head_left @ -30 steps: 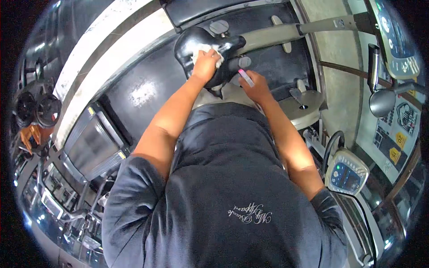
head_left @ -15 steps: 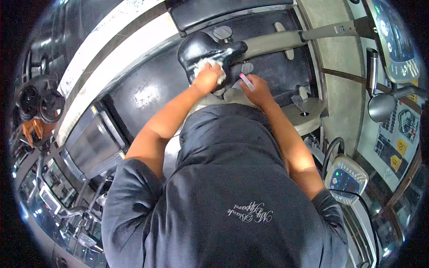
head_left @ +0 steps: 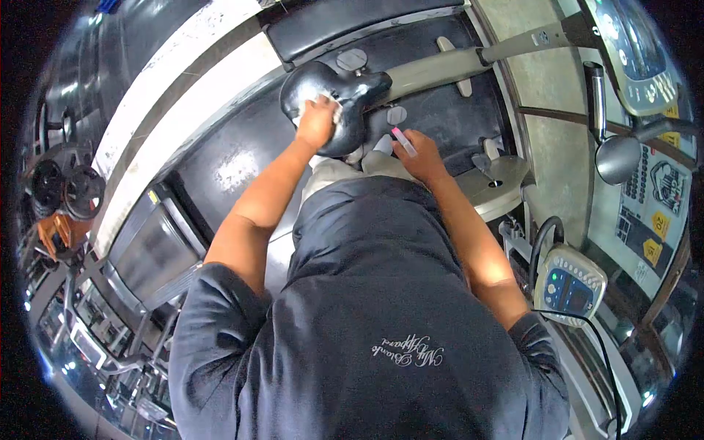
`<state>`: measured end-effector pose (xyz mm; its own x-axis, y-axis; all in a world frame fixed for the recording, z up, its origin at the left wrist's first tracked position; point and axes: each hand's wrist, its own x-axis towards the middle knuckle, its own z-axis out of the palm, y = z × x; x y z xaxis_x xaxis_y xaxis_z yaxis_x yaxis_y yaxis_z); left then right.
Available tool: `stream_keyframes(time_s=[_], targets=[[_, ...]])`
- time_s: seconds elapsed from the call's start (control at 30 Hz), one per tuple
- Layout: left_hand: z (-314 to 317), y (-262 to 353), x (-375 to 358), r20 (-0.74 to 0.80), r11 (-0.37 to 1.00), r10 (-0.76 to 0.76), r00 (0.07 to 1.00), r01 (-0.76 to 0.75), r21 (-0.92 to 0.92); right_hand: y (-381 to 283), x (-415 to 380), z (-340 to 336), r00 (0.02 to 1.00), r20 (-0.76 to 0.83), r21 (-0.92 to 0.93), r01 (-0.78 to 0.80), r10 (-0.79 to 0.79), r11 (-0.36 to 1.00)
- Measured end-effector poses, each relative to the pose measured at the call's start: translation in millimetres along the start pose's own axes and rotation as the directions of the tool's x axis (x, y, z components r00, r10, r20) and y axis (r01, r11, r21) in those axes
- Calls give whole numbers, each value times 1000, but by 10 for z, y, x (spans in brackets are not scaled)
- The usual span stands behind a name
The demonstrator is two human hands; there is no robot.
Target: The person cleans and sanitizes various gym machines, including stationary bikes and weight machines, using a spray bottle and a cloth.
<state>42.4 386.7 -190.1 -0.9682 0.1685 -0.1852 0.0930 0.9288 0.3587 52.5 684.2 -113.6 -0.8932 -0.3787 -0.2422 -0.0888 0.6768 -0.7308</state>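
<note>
A black padded bike seat (head_left: 350, 130) lies in front of me, with shiny patches on its top. My left hand (head_left: 317, 123) presses a white cloth (head_left: 336, 113) flat on the wide part of the seat, with the fingers wrapped over it. To the right, near my lap, my right hand (head_left: 420, 154) is closed round a small clear bottle with a pink top (head_left: 403, 141), held tilted and apart from the seat.
The bike's beige frame (head_left: 440, 72) runs from the seat to a console (head_left: 642, 59) at upper right. Another console (head_left: 568, 287) stands at lower right. Weight plates (head_left: 82, 192) and a treadmill (head_left: 155, 249) are at left, with black floor below.
My left hand and the cloth have slid left over the seat, and less of the cloth shows. My right hand still holds the bottle, slightly lower. The whole view has shifted a little.
</note>
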Motion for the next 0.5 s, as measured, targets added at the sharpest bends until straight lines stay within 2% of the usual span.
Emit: stream_keyframes(time_s=[0.03, 0.07, 0.13, 0.23, 0.27, 0.33, 0.4, 0.43, 0.5], targets=[[246, 23, -61, -40, 991, 136, 990, -135, 22, -7, -12, -12, 1000, 4, -5, -9, 9, 1000], [340, 154, -144, 18, 979, 197, 980, -198, 53, -19, -45, -26, 1000, 7, -8, -17, 17, 1000], [353, 372, -293, 166, 934, 354, 921, -356, -16, -57, -91, -23, 1000, -8, 16, -23, 23, 1000], [176, 421, -234, 183, 934, 356, 916, -347, -81, -62, -155, -7, 998, -48, 69, -49, 52, 996], [140, 381, -142, 194, 921, 387, 902, -386, -46, -50, -164, 6, 996, -49, 74, -74, 77, 995], [163, 251, 61, 96, 910, 403, 910, -409, 61, -16, -197, 35, 993, -71, 80, -84, 90, 993], [203, 72, 400, 67, 932, 299, 952, -306, 192, 36, -237, 62, 991, -120, 74, -56, 65, 996], [29, 139, 484, -26, 982, 181, 983, -179, 65, 41, -269, 50, 990, -114, 69, -71, 79, 995], [83, 176, 678, -85, 992, 113, 990, -107, 74, 39, -304, 1, 990, -99, 56, -95, 100, 994]])
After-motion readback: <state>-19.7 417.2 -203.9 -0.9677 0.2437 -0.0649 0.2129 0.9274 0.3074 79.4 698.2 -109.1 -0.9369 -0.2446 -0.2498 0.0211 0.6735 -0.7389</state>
